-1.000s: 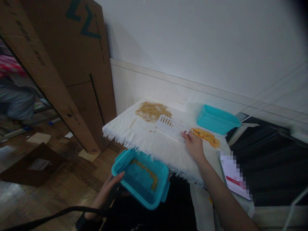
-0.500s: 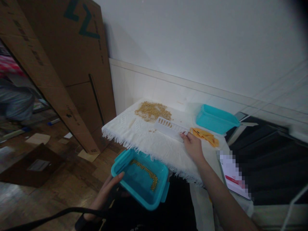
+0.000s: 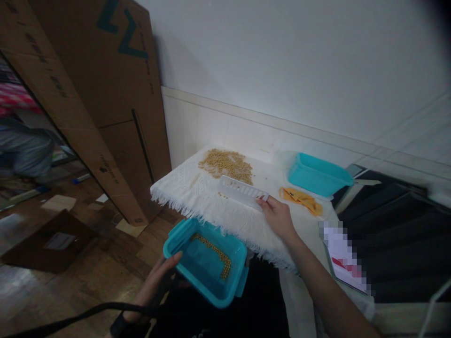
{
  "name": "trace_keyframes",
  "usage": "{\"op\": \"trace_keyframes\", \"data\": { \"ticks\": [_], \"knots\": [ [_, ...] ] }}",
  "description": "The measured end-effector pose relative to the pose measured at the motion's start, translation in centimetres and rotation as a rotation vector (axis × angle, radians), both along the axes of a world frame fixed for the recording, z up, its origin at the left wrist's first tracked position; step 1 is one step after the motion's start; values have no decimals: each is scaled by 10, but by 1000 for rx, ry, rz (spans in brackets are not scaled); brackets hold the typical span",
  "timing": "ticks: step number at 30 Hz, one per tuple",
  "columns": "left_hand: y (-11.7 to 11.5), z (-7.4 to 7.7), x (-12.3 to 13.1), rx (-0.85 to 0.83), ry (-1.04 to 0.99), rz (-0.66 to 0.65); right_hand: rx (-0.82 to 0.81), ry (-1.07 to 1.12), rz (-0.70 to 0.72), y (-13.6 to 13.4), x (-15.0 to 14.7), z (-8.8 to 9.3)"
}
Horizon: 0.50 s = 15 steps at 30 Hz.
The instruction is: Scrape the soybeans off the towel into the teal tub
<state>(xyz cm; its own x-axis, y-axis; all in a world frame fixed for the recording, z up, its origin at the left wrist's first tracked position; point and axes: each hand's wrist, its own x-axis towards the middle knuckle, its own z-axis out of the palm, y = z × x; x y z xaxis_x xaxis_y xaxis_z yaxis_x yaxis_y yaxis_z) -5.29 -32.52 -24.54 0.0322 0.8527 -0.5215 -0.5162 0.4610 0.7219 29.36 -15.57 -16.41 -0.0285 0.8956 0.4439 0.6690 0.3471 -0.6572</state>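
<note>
My left hand (image 3: 165, 270) grips the near-left rim of a teal plastic box (image 3: 202, 267), thumb over the edge, holding it just below the table's fringed edge. Inside, a band of soybeans (image 3: 211, 249) lies along the far and right sides. My right hand (image 3: 276, 215) is closed on the right end of a white slotted plastic tray (image 3: 243, 191), which is low over the tablecloth. Beyond the tray's left end spreads a pile of soybeans (image 3: 225, 162), with a few loose ones by its near side.
A white fringed cloth (image 3: 190, 185) covers the table. At its right stand a second teal box (image 3: 317, 176) and a crumpled yellow cloth (image 3: 303, 199). A tablet-like screen (image 3: 347, 258) lies at the right edge. Tall cardboard boxes (image 3: 116, 94) stand on the left, and the wall is behind.
My right hand has moved the white slotted tray to the left and slightly nearer, beside the loose soybeans. My left hand and the teal box have stayed in place.
</note>
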Motion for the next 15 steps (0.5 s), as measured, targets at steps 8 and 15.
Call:
{"op": "trace_keyframes", "data": {
  "ticks": [8, 15],
  "knots": [
    [-4, 11, 0, 74, 72, -51, 3, -12, 13, 1, -1, 4],
    [-2, 4, -1, 61, 76, -29, 15, 26, 5, -2, -4, 7]
  ]
}}
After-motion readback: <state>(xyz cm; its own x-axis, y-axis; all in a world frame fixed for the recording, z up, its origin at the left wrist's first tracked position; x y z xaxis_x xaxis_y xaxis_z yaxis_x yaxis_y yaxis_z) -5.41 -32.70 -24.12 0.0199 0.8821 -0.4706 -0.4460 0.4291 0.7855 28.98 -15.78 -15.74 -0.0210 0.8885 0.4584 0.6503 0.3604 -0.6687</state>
